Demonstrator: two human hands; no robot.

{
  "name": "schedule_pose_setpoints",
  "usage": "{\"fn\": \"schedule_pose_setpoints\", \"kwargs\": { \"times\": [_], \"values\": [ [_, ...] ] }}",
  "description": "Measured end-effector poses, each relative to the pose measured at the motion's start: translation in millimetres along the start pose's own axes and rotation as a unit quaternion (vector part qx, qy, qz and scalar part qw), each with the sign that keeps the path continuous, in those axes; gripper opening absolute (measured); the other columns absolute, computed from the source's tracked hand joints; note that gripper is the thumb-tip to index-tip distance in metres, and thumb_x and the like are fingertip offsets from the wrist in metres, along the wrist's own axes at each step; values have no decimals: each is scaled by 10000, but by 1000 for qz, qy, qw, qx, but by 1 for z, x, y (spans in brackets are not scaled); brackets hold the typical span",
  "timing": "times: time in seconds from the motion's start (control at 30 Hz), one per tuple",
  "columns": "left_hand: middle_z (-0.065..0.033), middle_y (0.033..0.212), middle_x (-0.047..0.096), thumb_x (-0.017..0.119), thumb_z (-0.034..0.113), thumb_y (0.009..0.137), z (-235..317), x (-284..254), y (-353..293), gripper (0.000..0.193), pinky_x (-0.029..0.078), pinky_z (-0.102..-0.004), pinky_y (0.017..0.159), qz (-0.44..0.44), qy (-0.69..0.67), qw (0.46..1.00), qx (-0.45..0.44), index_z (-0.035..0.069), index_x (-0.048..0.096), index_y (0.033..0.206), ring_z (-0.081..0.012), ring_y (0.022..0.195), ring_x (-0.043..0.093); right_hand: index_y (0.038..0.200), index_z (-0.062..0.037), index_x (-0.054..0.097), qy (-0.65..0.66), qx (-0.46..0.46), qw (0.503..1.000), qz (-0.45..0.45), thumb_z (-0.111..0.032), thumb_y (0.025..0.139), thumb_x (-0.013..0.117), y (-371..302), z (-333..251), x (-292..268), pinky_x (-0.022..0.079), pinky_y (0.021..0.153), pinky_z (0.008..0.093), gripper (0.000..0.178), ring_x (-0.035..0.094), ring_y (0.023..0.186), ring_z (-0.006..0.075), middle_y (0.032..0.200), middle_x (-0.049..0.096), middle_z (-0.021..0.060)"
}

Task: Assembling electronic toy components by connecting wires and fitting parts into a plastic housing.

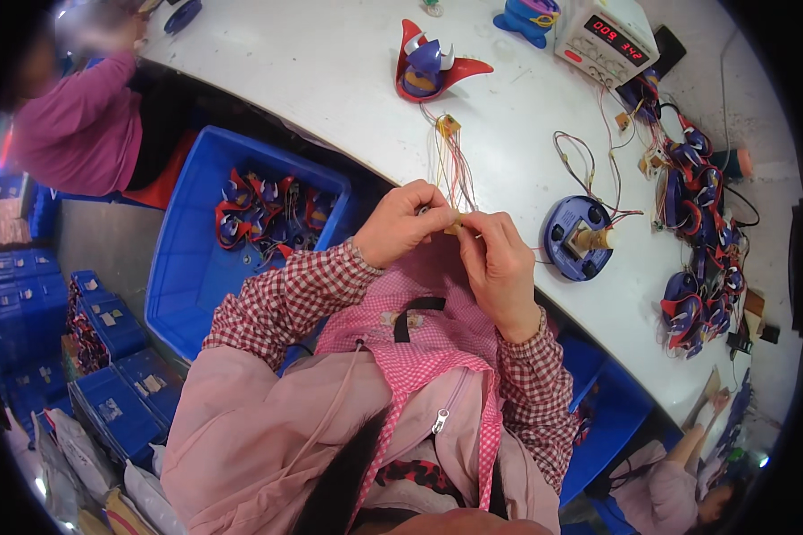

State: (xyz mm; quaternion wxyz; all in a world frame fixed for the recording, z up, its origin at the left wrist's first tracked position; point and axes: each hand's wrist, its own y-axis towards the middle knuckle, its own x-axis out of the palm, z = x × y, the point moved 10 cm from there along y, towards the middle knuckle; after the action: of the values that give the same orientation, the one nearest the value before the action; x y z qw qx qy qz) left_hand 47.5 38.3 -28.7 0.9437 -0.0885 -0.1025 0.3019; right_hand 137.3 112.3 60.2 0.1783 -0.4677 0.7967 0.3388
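At the table's near edge, my left hand (406,221) and my right hand (500,263) meet, fingertips pinched together. Between them is a small yellowish piece (456,226), mostly covered by the fingers, so its kind cannot be made out. Thin red, white and dark wires (456,174) run from the fingers up to a small tan circuit board (449,125) on the table. More wires link that board to a toy part (424,71) with red wings, a blue body and silvery prongs. To the right of my right hand lies a round blue-purple housing (579,239) with a pale part inside.
A blue bin (165,290) at the left holds several similar red-and-blue parts (263,209). More parts (700,223) are heaped along the table's right side. A white power supply (607,40) stands at the back, beside a blue container (526,20). Other people sit at far left and lower right.
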Motion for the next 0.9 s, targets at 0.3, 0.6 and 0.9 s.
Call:
{"fn": "schedule_pose_setpoints", "kwargs": {
  "times": [0.3,0.6,0.9],
  "values": [
    [22,691,556,620,189,881,-4,1,1,148,356,-160,463,6,7,1000,-12,48,583,855,-25,564,477,930,-51,574,-21,-29,999,-11,-16,800,628,0,-1,4,471,530,385,145,577,627,307,777,537,121],
    [25,700,568,602,198,894,-7,1,1,147,353,-153,457,21,-16,1000,-15,56,587,861,-25,553,480,948,-39,591,-47,-36,998,-6,28,794,613,-6,5,7,489,562,364,169,607,662,304,821,575,126],
    [25,735,562,581,191,910,-5,15,10,159,361,-165,464,-8,11,1000,-10,38,585,866,-26,571,485,966,-42,591,-62,-40,997,24,12,796,619,-13,11,-6,496,567,371,180,609,675,304,829,577,125]
  ]
}}
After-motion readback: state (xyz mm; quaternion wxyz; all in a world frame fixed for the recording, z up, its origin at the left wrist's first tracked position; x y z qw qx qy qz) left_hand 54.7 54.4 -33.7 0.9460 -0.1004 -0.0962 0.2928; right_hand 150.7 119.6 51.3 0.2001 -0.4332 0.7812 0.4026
